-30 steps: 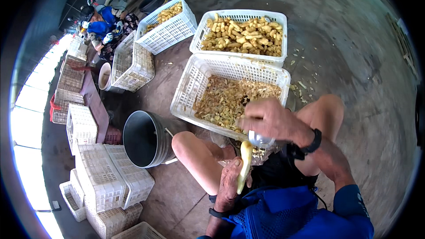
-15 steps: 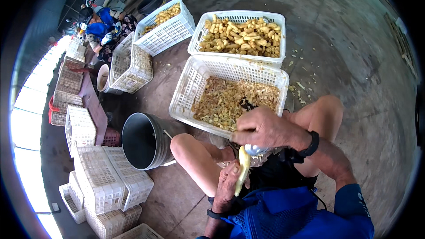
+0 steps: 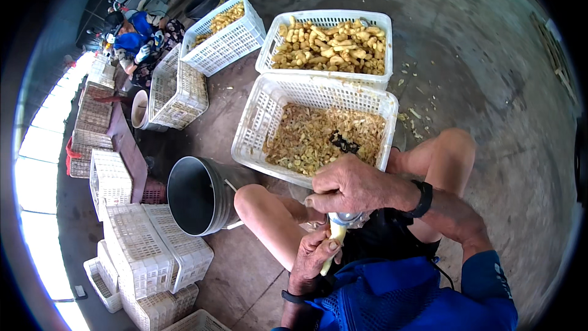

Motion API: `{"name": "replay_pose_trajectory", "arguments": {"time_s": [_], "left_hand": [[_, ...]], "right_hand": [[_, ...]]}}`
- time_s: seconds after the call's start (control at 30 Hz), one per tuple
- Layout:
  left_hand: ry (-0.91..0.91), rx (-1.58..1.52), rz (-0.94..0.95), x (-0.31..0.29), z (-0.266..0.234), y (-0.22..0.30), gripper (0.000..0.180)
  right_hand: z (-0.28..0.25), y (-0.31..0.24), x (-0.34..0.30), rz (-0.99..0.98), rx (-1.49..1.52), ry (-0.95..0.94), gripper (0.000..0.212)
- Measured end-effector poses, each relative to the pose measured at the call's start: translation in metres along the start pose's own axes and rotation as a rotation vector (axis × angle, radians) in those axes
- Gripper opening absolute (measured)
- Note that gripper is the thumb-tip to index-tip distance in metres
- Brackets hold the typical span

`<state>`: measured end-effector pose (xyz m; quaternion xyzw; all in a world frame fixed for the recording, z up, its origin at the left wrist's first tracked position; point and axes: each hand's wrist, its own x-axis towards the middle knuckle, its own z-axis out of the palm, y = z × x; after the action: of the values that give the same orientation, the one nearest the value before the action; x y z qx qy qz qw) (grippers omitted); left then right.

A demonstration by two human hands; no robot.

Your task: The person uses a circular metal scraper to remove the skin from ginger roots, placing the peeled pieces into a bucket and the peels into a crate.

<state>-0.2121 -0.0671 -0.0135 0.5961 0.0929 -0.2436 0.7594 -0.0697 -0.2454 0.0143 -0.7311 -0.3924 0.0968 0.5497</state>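
Observation:
A pale yellow, peeled piece of ginger (image 3: 336, 232) stands tilted in my left hand (image 3: 313, 252), whose fingers are wrapped around it. Just above, my right hand (image 3: 355, 185) is closed, with a rounded, shiny metal tool (image 3: 346, 217) below it against the ginger's upper end. The tool's handle is hidden by my hand, so its exact kind is unclear. Beyond my hands, a white crate (image 3: 248, 124) holds a layer of brownish-yellow peelings (image 3: 294, 141) and a small dark object (image 3: 344, 142). Another white crate (image 3: 264, 55) behind it is heaped with ginger roots (image 3: 334, 46).
A black bucket (image 3: 191, 196) stands left of my knee. Stacked white crates (image 3: 138, 251) line the left side. Farther back are a crate of ginger (image 3: 226, 43), a pale bucket (image 3: 142, 110) and a seated person in blue (image 3: 138, 40). Scraps (image 3: 416, 122) lie on the floor.
My right hand has moved slightly down and left, and the metal tool now covers the ginger's upper end. The left hand has shifted a little, showing less of the ginger.

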Motion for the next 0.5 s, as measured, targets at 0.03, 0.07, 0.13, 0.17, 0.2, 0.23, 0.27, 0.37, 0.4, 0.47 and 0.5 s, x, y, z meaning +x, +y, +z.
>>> {"name": "replay_pose_trajectory", "arguments": {"time_s": [0.03, 0.07, 0.13, 0.17, 0.2, 0.23, 0.27, 0.37, 0.4, 0.47, 0.5], "left_hand": [[-0.001, -0.011, -0.002, 0.000, 0.000, 0.001, 0.047], [-0.030, -0.009, 0.008, -0.001, -0.004, -0.001, 0.046], [-0.079, -0.005, 0.037, -0.005, -0.015, -0.005, 0.046], [-0.070, -0.068, 0.028, -0.011, -0.015, -0.008, 0.046], [-0.060, -0.131, 0.019, -0.016, -0.014, -0.010, 0.047], [-0.046, -0.189, 0.017, -0.018, -0.012, -0.011, 0.047], [-0.042, -0.221, 0.016, -0.017, -0.016, -0.015, 0.046], [-0.003, -0.155, -0.032, -0.004, -0.013, -0.014, 0.044], [-0.031, -0.104, -0.030, -0.003, -0.015, -0.014, 0.042], [-0.068, -0.071, -0.045, -0.003, -0.012, -0.012, 0.042], [-0.083, -0.054, -0.052, -0.004, -0.012, -0.010, 0.041]], "right_hand": [[0.001, 0.005, 0.000, 0.022, -0.025, -0.006, 0.037], [0.007, 0.014, 0.001, -0.187, -0.080, 0.130, 0.036], [-0.013, 0.025, 0.006, -0.009, -0.164, 0.150, 0.035], [-0.023, 0.032, 0.006, 0.084, -0.204, 0.156, 0.035], [-0.029, 0.034, 0.003, -0.008, -0.283, 0.193, 0.034], [-0.030, 0.024, 0.004, -0.035, -0.234, 0.192, 0.034], [-0.029, 0.005, 0.001, -0.054, -0.186, 0.193, 0.035], [-0.007, -0.011, -0.002, -0.106, -0.002, 0.143, 0.037], [0.006, -0.006, 0.000, -0.141, 0.005, 0.127, 0.037], [0.013, 0.000, 0.001, -0.101, 0.023, 0.097, 0.036], [0.011, 0.000, 0.001, -0.029, 0.036, 0.080, 0.036]]}}
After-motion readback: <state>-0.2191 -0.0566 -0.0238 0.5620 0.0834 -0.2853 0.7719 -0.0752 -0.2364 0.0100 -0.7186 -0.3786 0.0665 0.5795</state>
